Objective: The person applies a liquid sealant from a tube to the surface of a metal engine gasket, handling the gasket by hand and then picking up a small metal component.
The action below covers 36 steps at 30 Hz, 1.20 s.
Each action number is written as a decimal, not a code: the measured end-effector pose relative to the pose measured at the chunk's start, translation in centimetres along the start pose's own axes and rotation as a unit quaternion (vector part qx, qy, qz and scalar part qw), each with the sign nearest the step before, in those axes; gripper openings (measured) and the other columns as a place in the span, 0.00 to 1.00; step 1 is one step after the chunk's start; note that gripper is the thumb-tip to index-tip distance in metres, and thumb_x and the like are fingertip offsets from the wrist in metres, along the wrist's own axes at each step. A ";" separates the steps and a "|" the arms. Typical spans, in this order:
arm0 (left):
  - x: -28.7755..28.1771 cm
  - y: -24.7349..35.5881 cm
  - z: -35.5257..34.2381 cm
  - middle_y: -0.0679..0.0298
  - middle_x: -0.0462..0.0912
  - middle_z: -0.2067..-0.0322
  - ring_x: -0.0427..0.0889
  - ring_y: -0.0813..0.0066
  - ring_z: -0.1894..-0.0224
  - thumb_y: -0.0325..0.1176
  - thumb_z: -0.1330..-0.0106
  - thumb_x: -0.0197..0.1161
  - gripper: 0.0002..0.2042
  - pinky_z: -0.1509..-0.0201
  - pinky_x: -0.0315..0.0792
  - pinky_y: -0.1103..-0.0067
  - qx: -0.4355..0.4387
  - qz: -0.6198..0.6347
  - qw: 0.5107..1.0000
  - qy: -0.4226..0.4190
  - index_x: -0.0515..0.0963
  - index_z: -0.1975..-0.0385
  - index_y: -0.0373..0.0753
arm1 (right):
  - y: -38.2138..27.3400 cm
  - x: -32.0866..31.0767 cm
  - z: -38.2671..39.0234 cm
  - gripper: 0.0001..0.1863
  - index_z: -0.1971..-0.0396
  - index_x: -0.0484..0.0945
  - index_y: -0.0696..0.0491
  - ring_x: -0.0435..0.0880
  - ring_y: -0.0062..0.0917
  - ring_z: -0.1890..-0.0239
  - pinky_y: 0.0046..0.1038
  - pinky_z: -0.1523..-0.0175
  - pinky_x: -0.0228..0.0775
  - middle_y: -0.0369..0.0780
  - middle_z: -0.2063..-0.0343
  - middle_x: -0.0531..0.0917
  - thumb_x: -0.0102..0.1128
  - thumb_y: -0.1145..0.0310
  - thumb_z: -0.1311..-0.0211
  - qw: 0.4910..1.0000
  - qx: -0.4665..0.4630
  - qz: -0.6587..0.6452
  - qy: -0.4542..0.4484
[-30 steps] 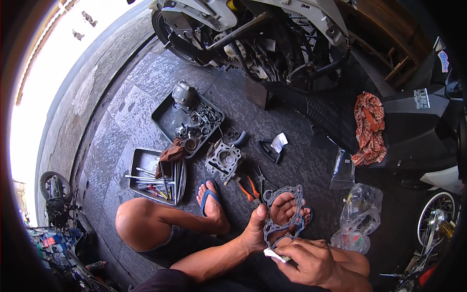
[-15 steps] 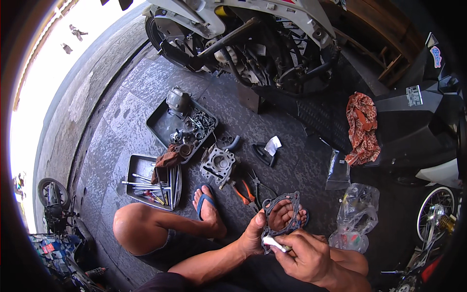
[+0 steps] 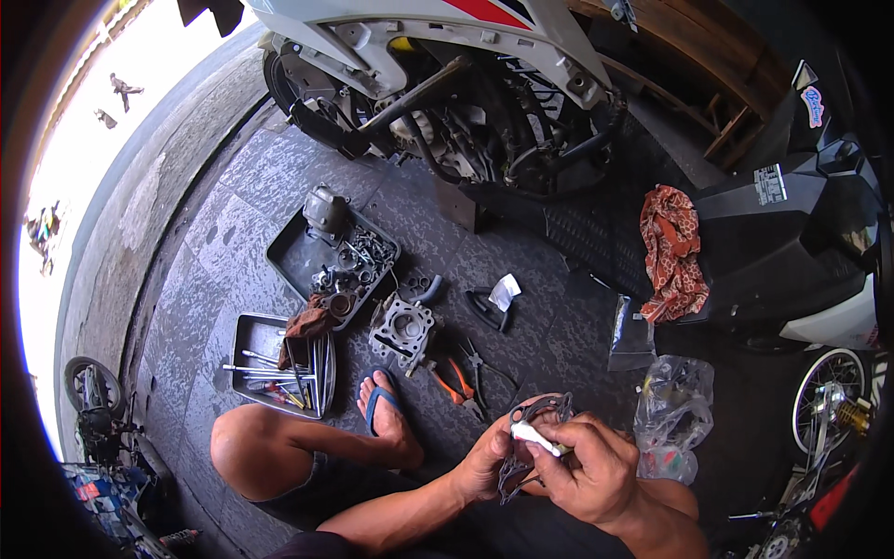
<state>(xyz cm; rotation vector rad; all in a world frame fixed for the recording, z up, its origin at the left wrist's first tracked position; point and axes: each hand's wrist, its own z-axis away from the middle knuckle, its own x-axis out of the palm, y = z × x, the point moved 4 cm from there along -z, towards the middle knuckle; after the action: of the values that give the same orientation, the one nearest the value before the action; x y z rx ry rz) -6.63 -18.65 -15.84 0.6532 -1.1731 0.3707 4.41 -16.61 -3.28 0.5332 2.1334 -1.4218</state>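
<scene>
A thin dark grey gasket (image 3: 509, 478) is gripped by my left hand (image 3: 480, 468), thumb on its near edge. My right hand (image 3: 596, 469) pinches a small white tube (image 3: 533, 436) whose end lies against or just over the gasket; I cannot tell whether they touch. The right hand hides much of the gasket's right side. Beyond my hands, pliers with orange handles (image 3: 454, 384) and a dark-handled pair (image 3: 478, 373) lie on the floor. Left of them sits a metal engine cylinder (image 3: 404, 332), open bore facing up.
A tray of engine parts (image 3: 284, 252) and a tray of tools (image 3: 244, 340) stand at the left, with a brown rag (image 3: 307, 331) between. A partly stripped motorcycle (image 3: 438, 121) stands ahead. An orange patterned cloth (image 3: 672, 252) and a clear plastic bag (image 3: 675, 401) are at the right.
The gasket has tilted from facing me to a steeper angle, and my right hand has moved up along its edge with the tube. The view has shifted slightly.
</scene>
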 end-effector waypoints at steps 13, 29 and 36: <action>3.0 6.8 1.1 0.50 0.73 0.45 0.72 0.54 0.42 0.47 0.60 0.83 0.52 0.38 0.63 0.64 0.289 -0.696 0.620 0.218 0.63 0.35 0.31 | 3.3 -4.9 1.2 0.05 0.66 0.77 0.63 0.82 0.16 0.71 0.18 0.69 0.73 0.43 0.68 0.83 0.64 0.79 0.38 0.977 0.189 -0.090 0.039; 3.1 5.5 1.6 0.49 0.74 0.48 0.73 0.55 0.45 0.54 0.60 0.83 0.55 0.43 0.64 0.62 0.333 -0.708 0.562 0.267 0.62 0.35 0.29 | 2.9 -0.7 2.1 0.13 0.65 0.75 0.58 0.89 0.36 0.67 0.31 0.64 0.80 0.47 0.68 0.86 0.70 0.82 0.48 0.994 0.080 0.015 0.068; -1.4 6.2 0.4 0.55 0.76 0.46 0.73 0.69 0.41 0.46 0.42 0.74 0.39 0.33 0.64 0.72 0.249 -0.326 0.893 0.186 0.65 0.35 0.30 | 4.1 -2.0 2.9 0.09 0.64 0.73 0.61 0.81 0.17 0.73 0.19 0.69 0.76 0.44 0.68 0.84 0.64 0.84 0.39 0.980 0.173 -0.051 0.085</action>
<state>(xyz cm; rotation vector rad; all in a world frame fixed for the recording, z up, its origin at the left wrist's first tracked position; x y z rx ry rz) -11.08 -14.08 -15.34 1.3119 -0.4324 0.2024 8.96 -17.82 -5.89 0.7061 2.0751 -1.8829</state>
